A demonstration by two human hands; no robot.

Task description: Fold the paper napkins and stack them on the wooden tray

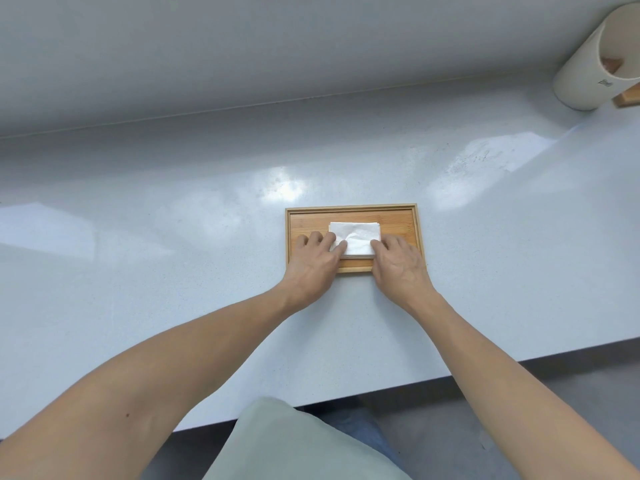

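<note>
We have a small stack of folded napkins (pixel 355 237) lying on the tray (pixel 398 211), a little toward its near side, and the tray sits on the pale counter (pixel 173 271). Our left hand (pixel 313 263) rests on the stack's left edge with the fingers fairly straight, pressing down on the top napkin. Our right hand (pixel 398 265) meets the right edge, its fingers bent over the paper; we cannot tell whether it pinches the napkin or only presses it. The top sheet shows a soft crease in the middle, so we judge it is just being laid and squared on the pile. No loose napkins show anywhere on the counter, so the task looks close to done, perhaps at its last sheet. A cream cylinder (pixel 588 64) stands far off at the right.
</note>
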